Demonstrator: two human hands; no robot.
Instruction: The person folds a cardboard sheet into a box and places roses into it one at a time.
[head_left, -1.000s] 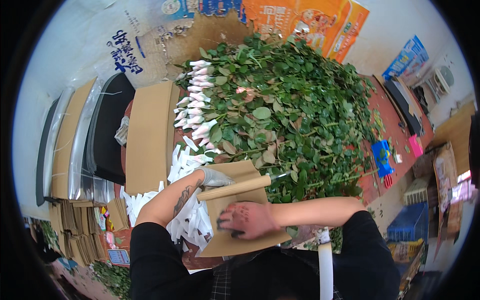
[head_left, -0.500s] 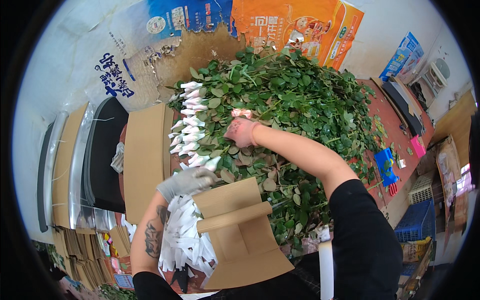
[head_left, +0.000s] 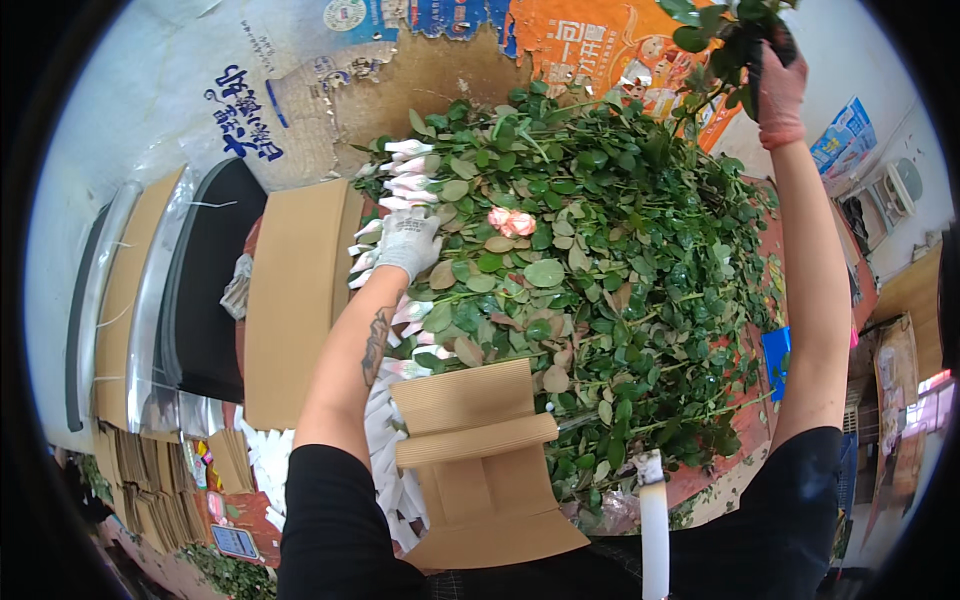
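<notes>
At the upper right my right hand (head_left: 782, 90), in a pink glove with a dark palm, is raised and closed around leafy rose stems (head_left: 712, 40). Their flower ends are not visible. My left hand (head_left: 410, 242), in a grey-white glove, presses down among a column of white-wrapped rose heads (head_left: 412, 188) with its fingers curled. What lies under those fingers is hidden. A broad heap of leafy rose stems (head_left: 610, 250) spreads to the right of the heads. Two uncovered pink roses (head_left: 511, 222) lie on the leaves to the right of my left hand.
A folded corrugated cardboard piece (head_left: 480, 480) stands close to my body, beside white paper strips (head_left: 385, 440). Flat cardboard sheets (head_left: 295, 310) and black sheets (head_left: 205, 290) are at left. A white tube (head_left: 653, 540) rises at the front. A blue object (head_left: 777, 362) sits near the right edge.
My right hand has risen from the middle of the heap to the upper right, now with leafy stems in it. My left hand has moved up from the lower wrapped heads, and the pink roses show fully.
</notes>
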